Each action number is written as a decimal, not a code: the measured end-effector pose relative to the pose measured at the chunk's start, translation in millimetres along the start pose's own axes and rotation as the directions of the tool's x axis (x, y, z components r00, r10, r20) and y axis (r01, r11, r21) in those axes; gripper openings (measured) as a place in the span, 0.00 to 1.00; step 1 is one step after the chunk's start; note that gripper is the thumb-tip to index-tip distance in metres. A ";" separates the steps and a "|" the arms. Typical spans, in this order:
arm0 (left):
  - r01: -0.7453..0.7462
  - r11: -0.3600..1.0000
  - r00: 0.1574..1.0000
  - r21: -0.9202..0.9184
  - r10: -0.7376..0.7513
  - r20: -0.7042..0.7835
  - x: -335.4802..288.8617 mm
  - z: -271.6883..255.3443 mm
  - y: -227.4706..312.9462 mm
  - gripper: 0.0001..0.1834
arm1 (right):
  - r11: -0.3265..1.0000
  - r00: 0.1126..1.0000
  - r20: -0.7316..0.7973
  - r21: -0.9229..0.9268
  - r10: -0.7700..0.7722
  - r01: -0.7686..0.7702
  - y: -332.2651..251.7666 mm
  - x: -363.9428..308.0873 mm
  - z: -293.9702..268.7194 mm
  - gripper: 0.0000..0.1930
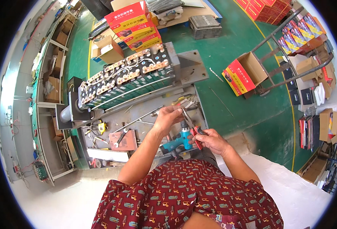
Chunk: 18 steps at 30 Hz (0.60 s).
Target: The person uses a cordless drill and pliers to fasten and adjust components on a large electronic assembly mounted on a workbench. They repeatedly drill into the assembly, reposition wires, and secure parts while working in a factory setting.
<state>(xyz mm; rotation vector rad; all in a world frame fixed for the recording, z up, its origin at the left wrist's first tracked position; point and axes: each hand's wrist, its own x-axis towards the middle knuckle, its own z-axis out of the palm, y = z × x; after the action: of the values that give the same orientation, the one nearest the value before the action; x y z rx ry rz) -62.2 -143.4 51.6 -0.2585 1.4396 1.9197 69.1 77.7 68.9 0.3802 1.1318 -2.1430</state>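
My right hand point(214, 142) is wrapped round the red and black handles of a pair of long-nosed pliers point(188, 120), whose jaws point up and away from me. Close to the jaw tips, the fingers of my left hand point(168, 117) are pinched together; whatever lies between them is too small to make out. Just beyond and below the pliers, a teal cordless drill point(173, 144) lies at the near edge of a metal tray point(149, 131). Farther off stands a long battery pack point(138, 86) with copper-coloured connectors and white wires along its top.
Hand tools crowd the tray, among them a yellow tape measure point(102, 127) and a wrench point(121, 138) on a reddish box. An open red and yellow carton point(239, 78) stands on the green floor by a hand truck point(286, 78). Stacked cartons point(132, 24) sit behind the battery pack.
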 end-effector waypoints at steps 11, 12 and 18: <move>0.030 0.995 0.998 -0.091 -0.024 0.065 -42.3 -71.8 9.3 0.16 | 1.000 0.997 0.072 -0.018 0.023 -0.021 18.8 25.5 64.0 0.21; -0.002 0.997 0.998 -0.080 0.007 0.062 -44.2 -76.9 12.5 0.16 | 0.999 0.996 0.085 -0.046 0.019 -0.015 17.8 30.1 67.7 0.22; -0.053 0.998 0.995 -0.040 0.056 0.079 -59.9 -94.1 14.9 0.13 | 0.984 0.974 0.144 0.008 0.174 -0.177 19.8 39.7 76.8 0.25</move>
<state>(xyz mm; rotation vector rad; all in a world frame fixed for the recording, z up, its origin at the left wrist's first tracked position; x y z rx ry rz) -51.5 -255.0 61.8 -0.1591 1.3712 1.9800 57.7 -9.5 80.1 0.3180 0.9597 -1.9942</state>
